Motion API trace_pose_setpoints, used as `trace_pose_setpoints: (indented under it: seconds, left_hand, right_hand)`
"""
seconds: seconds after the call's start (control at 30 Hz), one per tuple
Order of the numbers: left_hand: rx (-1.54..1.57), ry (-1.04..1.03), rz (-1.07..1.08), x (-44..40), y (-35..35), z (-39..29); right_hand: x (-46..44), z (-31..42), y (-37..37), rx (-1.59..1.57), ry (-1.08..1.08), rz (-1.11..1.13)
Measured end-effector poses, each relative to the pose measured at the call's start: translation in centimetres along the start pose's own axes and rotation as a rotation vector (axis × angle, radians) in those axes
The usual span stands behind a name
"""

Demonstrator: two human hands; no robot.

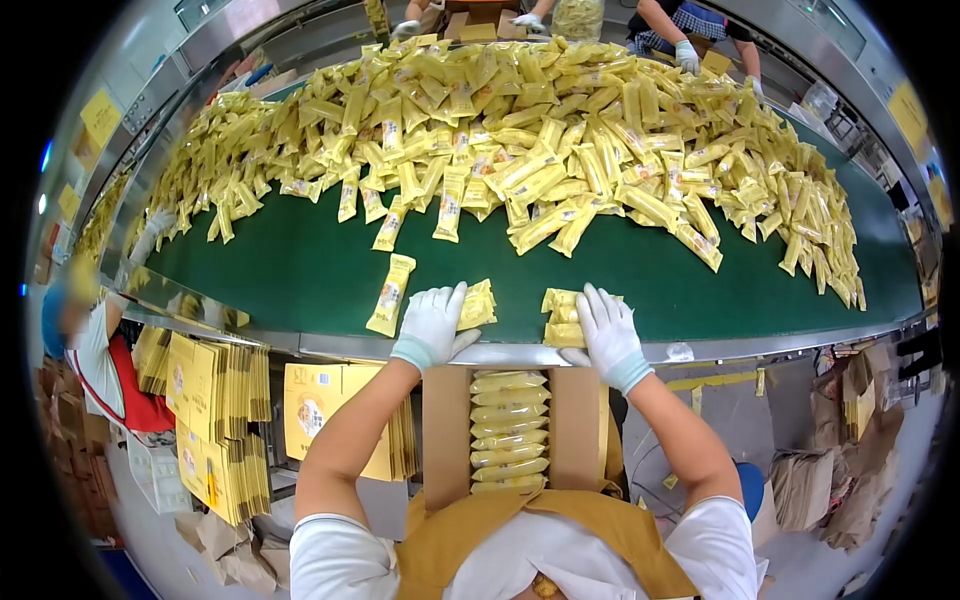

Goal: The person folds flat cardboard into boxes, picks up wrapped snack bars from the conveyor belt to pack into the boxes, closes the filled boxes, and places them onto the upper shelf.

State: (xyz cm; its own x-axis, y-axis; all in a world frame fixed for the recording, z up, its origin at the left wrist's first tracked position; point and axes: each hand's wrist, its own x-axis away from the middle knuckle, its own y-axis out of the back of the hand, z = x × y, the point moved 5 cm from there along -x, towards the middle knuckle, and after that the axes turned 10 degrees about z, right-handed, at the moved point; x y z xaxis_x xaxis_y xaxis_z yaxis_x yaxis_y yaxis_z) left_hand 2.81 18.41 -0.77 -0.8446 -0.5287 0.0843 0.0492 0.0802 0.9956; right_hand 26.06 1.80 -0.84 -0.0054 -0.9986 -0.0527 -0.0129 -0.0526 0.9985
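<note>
"well, the left hand [430, 325]?"
"it touched yellow packets [480, 304] on the green belt [300, 265], thumb spread."
"and the right hand [610, 335]?"
"likewise, with more packets [562, 318]; whether either gripped, i couldn't tell."

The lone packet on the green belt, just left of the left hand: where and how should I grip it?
Likely best: grip the lone packet at its middle from above, across its long sides. It lies flat on the belt, long and narrow, its length running roughly near to far; bare belt borders its left, and the left hand is close on its right.
</note>
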Motion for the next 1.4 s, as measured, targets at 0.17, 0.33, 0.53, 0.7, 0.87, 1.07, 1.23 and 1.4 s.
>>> trace_pose_setpoints:
  seconds: [0.17, 0.33, 0.53, 0.7, 0.87, 1.07, 1.23, 1.4]
  left_hand:
    - [-0.143, -0.014, 0.005, 1.0, -0.9, -0.2]
    - [-0.05, 0.009, 0.045, 1.1, -1.9, 0.3]
    - [0.313, 0.14, 0.099, 1.1, -0.2, 2.7]
    - [0.693, 0.181, -0.241, 3.9, 3.5, 4.1]
    - [0.681, -0.081, -0.196, 7.4, 10.1, -4.0]
    - [0.451, -0.294, 0.114, 9.6, 5.5, -12.0]
    - [0.178, -0.272, 0.258, 10.0, 1.6, -13.1]
    - [0.171, -0.359, 0.244, 11.5, 0.8, -14.3]
  right_hand:
    - [-1.1, -1.7, 1.4, -0.089, 0.016, 0.184]
    - [-0.7, -1.2, 1.5, 0.026, 0.13, 0.122]
    - [-0.1, -1.5, 7.4, -0.324, -0.108, 0.001]
    - [2.9, 9.0, 13.8, -0.136, 0.354, 0.279]
    - [6.7, 16.9, 6.8, -0.024, 0.624, 0.491]
    - [9.4, 20.1, -0.1, -0.053, 0.509, 0.302]
    - [9.8, 18.4, -0.6, -0.325, 0.512, 0.412]
    - [11.7, 16.4, 1.7, -0.412, 0.52, 0.347]
